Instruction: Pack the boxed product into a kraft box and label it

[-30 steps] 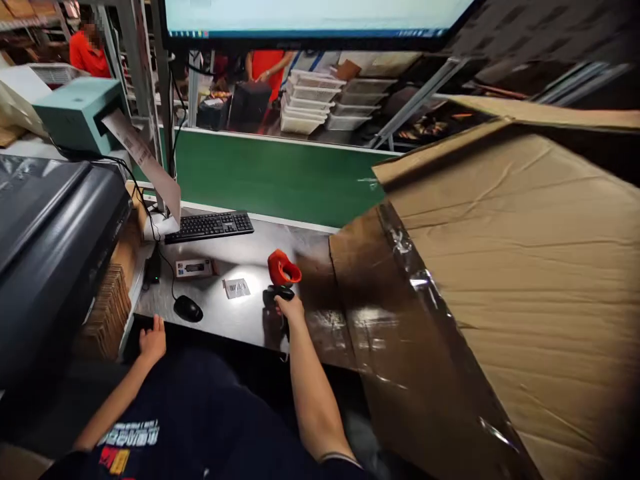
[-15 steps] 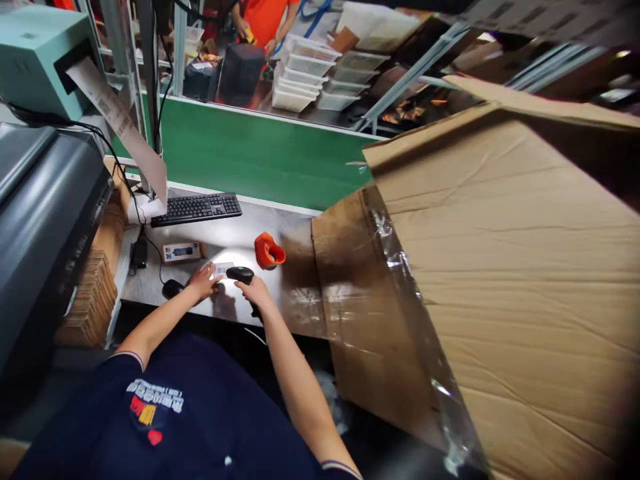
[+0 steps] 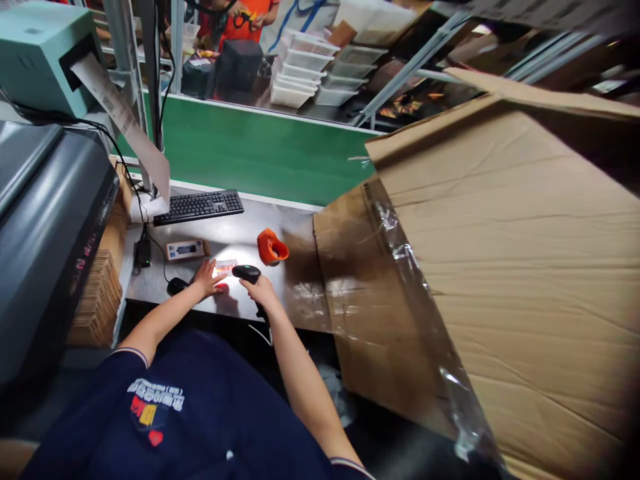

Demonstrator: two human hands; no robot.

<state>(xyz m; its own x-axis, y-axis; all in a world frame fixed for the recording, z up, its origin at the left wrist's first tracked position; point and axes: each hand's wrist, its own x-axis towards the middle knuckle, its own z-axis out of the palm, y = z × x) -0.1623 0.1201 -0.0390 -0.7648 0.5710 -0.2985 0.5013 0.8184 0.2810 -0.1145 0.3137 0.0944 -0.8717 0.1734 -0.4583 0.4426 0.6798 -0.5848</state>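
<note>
"Where's the scanner?"
"I see it at the right edge of the label, which lies on the table under red light."
"Fingers?"
"Right hand wrapped around the scanner. Left hand at the label's left; pinching or pressing, I can't tell."
"Nearby?"
"Box and mouse beside the left hand, orange stand beyond the scanner, keyboard farther back."

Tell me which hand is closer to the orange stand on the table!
Right. The right hand, gripping the black scanner, is just on the near side of the orange stand. The left hand is farther off to its left, at the small label.
</note>
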